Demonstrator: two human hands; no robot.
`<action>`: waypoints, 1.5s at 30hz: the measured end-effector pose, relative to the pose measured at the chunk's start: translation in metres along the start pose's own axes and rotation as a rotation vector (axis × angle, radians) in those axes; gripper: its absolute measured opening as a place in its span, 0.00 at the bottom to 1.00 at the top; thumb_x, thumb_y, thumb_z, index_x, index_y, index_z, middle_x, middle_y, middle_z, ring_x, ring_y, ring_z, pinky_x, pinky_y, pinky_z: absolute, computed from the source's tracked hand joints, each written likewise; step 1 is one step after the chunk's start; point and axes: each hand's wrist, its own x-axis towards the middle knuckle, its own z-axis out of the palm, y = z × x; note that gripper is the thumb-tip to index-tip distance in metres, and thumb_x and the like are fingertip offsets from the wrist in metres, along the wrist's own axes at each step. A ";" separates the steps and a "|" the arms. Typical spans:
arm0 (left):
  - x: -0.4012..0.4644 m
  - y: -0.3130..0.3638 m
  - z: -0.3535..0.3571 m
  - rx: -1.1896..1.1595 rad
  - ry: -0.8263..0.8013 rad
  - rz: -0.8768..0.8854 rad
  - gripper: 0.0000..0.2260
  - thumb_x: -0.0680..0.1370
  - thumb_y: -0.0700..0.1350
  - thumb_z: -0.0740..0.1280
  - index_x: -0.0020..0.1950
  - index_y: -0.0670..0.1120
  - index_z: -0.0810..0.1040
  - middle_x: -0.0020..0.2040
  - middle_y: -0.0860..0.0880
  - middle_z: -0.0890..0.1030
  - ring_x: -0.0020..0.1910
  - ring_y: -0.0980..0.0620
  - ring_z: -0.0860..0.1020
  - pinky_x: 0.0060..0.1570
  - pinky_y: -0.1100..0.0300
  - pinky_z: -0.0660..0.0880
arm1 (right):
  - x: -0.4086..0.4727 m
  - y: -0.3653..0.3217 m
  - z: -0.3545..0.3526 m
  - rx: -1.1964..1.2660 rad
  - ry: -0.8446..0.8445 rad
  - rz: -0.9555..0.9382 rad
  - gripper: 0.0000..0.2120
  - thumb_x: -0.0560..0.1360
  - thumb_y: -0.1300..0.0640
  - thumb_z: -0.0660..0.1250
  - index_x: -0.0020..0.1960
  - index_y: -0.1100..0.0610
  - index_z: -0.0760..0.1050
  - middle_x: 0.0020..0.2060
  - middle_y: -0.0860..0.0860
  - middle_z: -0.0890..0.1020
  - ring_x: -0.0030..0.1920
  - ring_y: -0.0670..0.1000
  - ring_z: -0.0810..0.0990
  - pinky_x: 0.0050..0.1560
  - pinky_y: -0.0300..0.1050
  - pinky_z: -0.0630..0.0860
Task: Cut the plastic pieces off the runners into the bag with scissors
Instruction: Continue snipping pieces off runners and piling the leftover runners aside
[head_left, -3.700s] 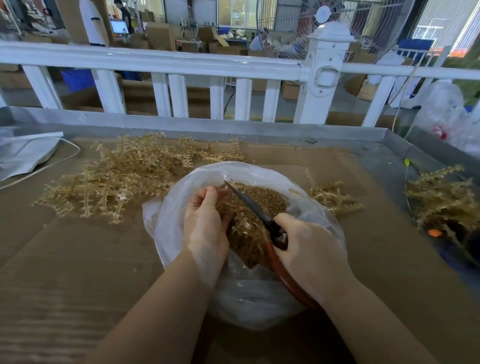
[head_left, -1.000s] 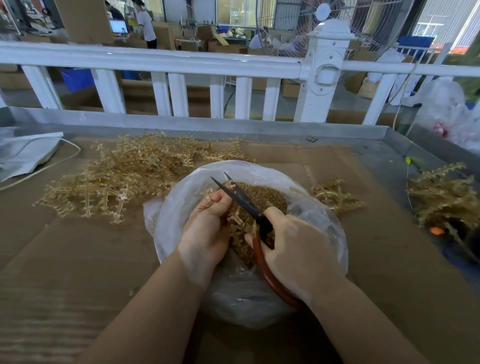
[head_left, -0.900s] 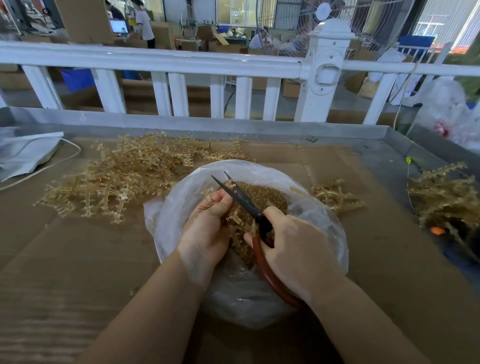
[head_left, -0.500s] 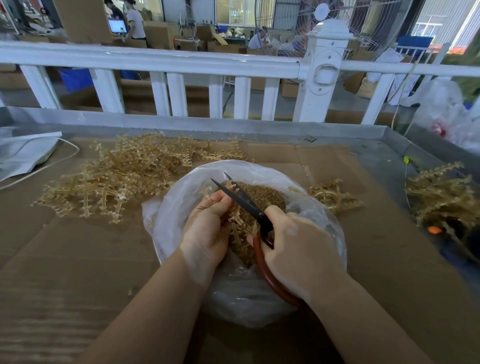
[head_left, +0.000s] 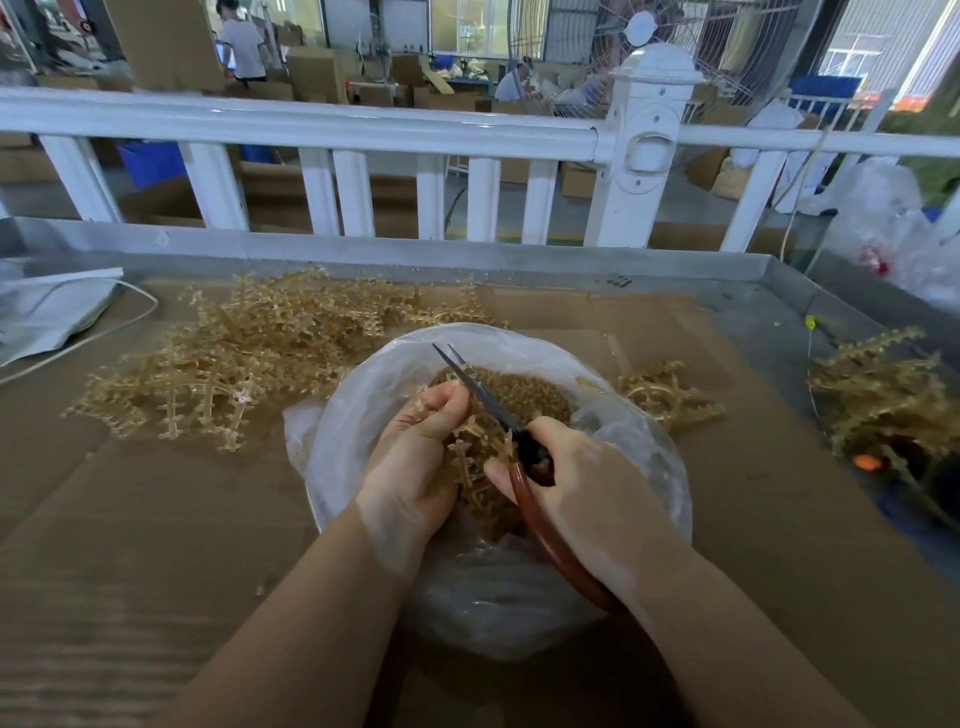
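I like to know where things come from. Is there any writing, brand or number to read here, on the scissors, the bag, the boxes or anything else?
None can be read.
scissors: no mark visible on the blades or handle.
bag: plain clear plastic, no print.
boxes beyond the fence: any print is too small and blurred.

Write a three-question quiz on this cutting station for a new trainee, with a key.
1. True or false: the right hand holds the scissors over the bag.
2. Which hand holds the runner being cut? A) left hand B) right hand C) neither
3. Fill in: the big pile of uncut runners lies on the cardboard to the ____ of the bag.

Key: 1 true; 2 A; 3 left
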 end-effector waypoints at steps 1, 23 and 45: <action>0.000 0.000 0.000 0.001 -0.003 0.001 0.06 0.79 0.37 0.60 0.42 0.43 0.73 0.32 0.47 0.81 0.30 0.53 0.81 0.31 0.62 0.79 | 0.000 0.000 0.000 0.007 -0.003 0.001 0.14 0.75 0.39 0.62 0.42 0.50 0.69 0.33 0.45 0.76 0.37 0.44 0.75 0.38 0.39 0.70; 0.005 -0.008 0.001 0.078 0.138 0.046 0.09 0.76 0.35 0.65 0.55 0.39 0.75 0.48 0.40 0.79 0.51 0.42 0.78 0.58 0.46 0.74 | 0.009 0.001 -0.003 0.077 -0.079 0.062 0.15 0.75 0.42 0.65 0.35 0.46 0.64 0.30 0.43 0.71 0.32 0.41 0.70 0.32 0.34 0.62; 0.005 -0.003 -0.007 -0.034 0.105 0.079 0.11 0.76 0.33 0.61 0.50 0.44 0.79 0.41 0.45 0.83 0.37 0.49 0.82 0.36 0.58 0.79 | -0.005 0.003 -0.001 -0.155 0.059 -0.064 0.13 0.76 0.39 0.61 0.49 0.48 0.72 0.36 0.44 0.77 0.38 0.43 0.76 0.40 0.37 0.74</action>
